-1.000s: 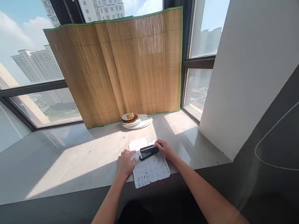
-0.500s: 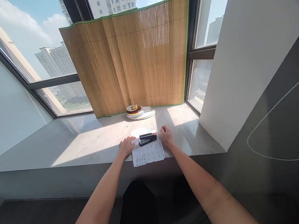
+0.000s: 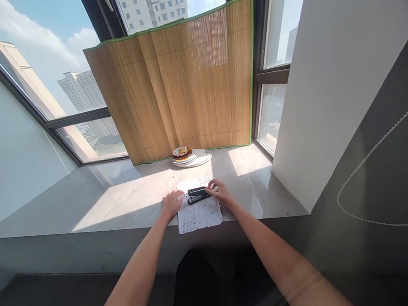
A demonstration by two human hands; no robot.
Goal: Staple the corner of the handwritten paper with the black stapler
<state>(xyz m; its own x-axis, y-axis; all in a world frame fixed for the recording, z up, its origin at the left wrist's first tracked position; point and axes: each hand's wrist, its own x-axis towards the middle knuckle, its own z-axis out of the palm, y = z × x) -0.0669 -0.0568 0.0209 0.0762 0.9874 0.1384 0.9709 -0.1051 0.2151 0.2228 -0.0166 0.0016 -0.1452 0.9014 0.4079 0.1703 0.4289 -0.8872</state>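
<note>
On the window ledge lies a white sheet of paper [image 3: 200, 217] covered with dark marks. A black stapler-like object [image 3: 197, 195] rests on the sheet, made of two dark bars that meet toward the right. My right hand [image 3: 221, 192] is closed with its fingertips at the right end of the black object. My left hand [image 3: 172, 202] lies with its fingers spread at the left edge of the paper, touching it and holding nothing.
Behind the paper sits a stack of round plates or discs [image 3: 184, 156], beside a flat white oval piece [image 3: 202, 156]. A bamboo mat [image 3: 181, 86] stands against the window. A white wall [image 3: 315, 91] juts out at the right.
My right hand has moved left from beside the paper onto the right end of the black object. The paper has shifted slightly left and down in view. My left hand stays at its edge.
</note>
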